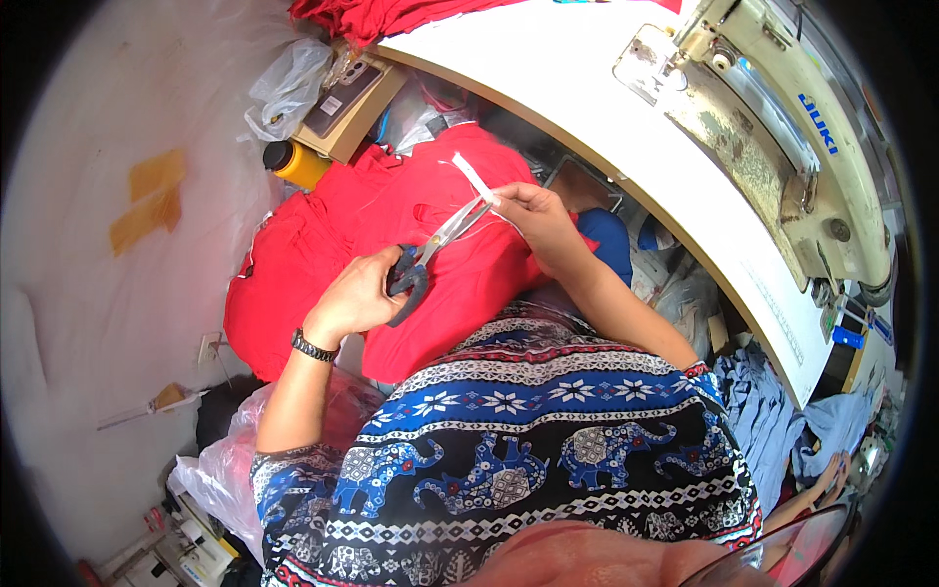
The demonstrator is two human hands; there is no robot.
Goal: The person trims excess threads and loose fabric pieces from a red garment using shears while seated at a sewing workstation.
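My left hand [354, 293], with a dark watch on its wrist, grips the dark-blue handles of a pair of scissors [447, 233]. The blades point up and to the right, toward the fingers of my right hand [533, 213]. Between thumb and fingertips, that hand pinches a narrow white strip [471, 176], whose free end sticks out up and to the left. The blade tips lie right by the strip; whether they touch it I cannot tell. Beneath both hands a large heap of red fabric [391, 207] is spread over my lap, with thin white threads near the scissors.
A white table [558, 61] with a curved edge bears a sewing machine [782, 137] at the right. Far left are a yellow bottle [311, 170], a phone [341, 101] on a cardboard box and a plastic bag [293, 86]. Light-blue cloth [758, 411] lies at the right, near another person's bare limb.
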